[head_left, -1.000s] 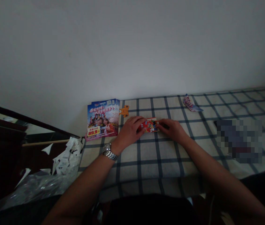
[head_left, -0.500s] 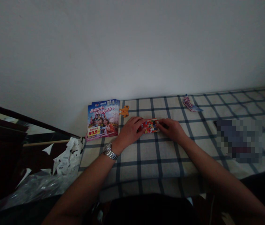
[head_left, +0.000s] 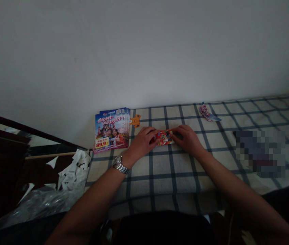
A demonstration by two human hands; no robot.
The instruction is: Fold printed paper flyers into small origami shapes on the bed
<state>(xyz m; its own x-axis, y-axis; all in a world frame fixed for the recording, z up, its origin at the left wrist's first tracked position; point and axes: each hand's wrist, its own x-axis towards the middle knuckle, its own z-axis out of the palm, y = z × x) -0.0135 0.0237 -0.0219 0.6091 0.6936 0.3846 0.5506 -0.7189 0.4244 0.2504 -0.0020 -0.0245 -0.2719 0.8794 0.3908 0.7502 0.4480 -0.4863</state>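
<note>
A small folded piece of red printed paper (head_left: 163, 137) lies on the checked cloth (head_left: 175, 170) between my hands. My left hand (head_left: 141, 142), a metal watch on its wrist, presses on the paper's left end with curled fingers. My right hand (head_left: 187, 140) pinches and presses the right end, its fingers bent over the paper's edge. Both hands hold the paper flat against the cloth.
A stack of colourful flyers (head_left: 111, 130) lies at the cloth's far left corner, against the white wall. Another folded paper piece (head_left: 207, 113) sits at the back right. Crumpled paper scraps (head_left: 73, 170) and clear plastic (head_left: 37, 204) lie off the left edge. An orange bear print (head_left: 135, 120) marks the cloth.
My right hand has slid a little leftward over the paper's right end. The left hand and the paper have barely moved.
</note>
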